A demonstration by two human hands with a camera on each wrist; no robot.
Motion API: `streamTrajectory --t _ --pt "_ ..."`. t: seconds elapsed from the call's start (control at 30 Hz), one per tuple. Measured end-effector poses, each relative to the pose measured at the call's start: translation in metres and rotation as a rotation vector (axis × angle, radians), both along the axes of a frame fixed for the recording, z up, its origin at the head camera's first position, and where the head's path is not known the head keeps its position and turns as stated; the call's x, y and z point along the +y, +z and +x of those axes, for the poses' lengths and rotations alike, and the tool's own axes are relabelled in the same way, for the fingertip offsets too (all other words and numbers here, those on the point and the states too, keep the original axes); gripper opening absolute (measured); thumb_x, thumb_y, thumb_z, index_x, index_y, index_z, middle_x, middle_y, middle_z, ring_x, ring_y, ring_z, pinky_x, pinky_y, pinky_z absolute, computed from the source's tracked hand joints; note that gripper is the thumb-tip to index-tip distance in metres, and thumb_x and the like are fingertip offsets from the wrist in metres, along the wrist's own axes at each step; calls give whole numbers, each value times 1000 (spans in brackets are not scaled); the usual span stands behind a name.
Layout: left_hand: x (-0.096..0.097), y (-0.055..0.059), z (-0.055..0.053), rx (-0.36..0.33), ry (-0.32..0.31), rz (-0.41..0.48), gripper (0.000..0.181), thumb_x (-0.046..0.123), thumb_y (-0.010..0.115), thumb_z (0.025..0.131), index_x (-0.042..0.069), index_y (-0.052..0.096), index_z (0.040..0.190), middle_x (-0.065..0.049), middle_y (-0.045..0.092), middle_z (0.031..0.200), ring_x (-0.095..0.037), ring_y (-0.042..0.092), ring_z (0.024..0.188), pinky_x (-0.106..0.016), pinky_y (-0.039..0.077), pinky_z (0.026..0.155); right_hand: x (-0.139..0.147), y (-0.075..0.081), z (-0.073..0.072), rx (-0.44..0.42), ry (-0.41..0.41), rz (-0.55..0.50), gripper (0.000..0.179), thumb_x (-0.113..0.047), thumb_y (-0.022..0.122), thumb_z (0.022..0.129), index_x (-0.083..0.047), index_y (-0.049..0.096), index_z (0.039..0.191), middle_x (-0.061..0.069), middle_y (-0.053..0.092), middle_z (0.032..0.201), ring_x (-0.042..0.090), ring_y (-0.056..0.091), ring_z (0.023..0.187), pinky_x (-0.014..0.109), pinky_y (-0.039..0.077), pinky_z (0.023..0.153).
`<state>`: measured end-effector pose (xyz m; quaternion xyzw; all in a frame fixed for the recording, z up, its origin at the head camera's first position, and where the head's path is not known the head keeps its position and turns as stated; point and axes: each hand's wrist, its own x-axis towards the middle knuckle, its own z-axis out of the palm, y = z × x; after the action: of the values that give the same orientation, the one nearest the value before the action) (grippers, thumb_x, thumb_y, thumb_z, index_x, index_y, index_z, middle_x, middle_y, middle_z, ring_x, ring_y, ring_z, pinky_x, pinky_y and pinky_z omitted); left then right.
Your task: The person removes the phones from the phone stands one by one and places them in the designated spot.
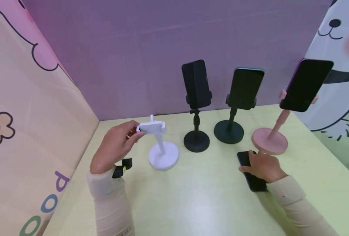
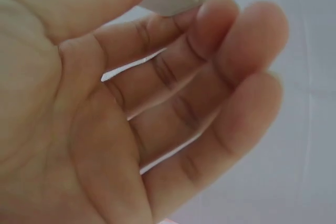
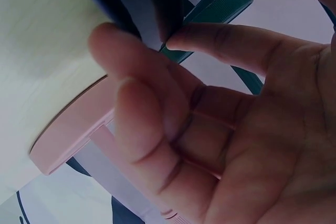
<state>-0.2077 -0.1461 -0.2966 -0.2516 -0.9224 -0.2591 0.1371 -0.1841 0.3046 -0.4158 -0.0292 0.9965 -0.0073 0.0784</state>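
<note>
A white phone stand [image 1: 160,154] with a round base stands at the left of the table. My left hand [image 1: 115,144] pinches the left end of its white clamp [image 1: 153,127] between thumb and fingers; the other fingers curve loosely below in the left wrist view. On the table at the right, a black smartphone [image 1: 255,183] lies screen up. My right hand [image 1: 264,165] reaches over it and grips it, the thumb at its left side and the fingers partly hiding its upper half. In the right wrist view, the thumb tip [image 3: 176,40] meets its own reflection in the dark screen.
Behind stand a black stand [image 1: 196,141], a dark green stand [image 1: 229,132] and a pink stand [image 1: 269,141], each bearing an upright phone. The pink base is close beyond my right hand. A purple backdrop [image 1: 133,65] and printed side panels enclose the table [image 1: 186,203].
</note>
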Motion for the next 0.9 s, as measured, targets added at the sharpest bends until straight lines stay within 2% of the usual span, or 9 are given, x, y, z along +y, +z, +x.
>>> streamTrajectory --t 0.27,0.53,0.7,0.9 --pt "-9 -6 -6 45 120 10 18 24 62 96 7 62 104 -5 66 82 -18 62 68 -36 46 62 -1 -3 3 -13 -12 -5 87 -56 75 75 14 51 122 40 48 105 34 54 68 48 54 58" --pt "-12 -11 -13 56 228 84 20 22 60 97 5 62 108 -10 67 83 -21 65 65 -36 44 58 -2 -3 5 -4 -9 -15 84 -54 75 75 14 52 119 36 49 96 31 53 62 44 53 53" --pt "-11 -17 -23 92 291 124 23 23 58 98 4 62 111 -12 66 79 -23 63 62 -35 41 56 -1 -2 4 6 -10 -26 84 -54 74 76 14 51 120 36 48 96 29 53 57 43 52 50" --pt "-9 -24 -37 95 322 197 29 26 55 99 6 61 119 -14 65 81 -24 63 62 -35 42 56 1 -1 3 -2 -13 -39 87 -55 73 77 15 48 123 40 46 101 29 52 58 45 52 52"
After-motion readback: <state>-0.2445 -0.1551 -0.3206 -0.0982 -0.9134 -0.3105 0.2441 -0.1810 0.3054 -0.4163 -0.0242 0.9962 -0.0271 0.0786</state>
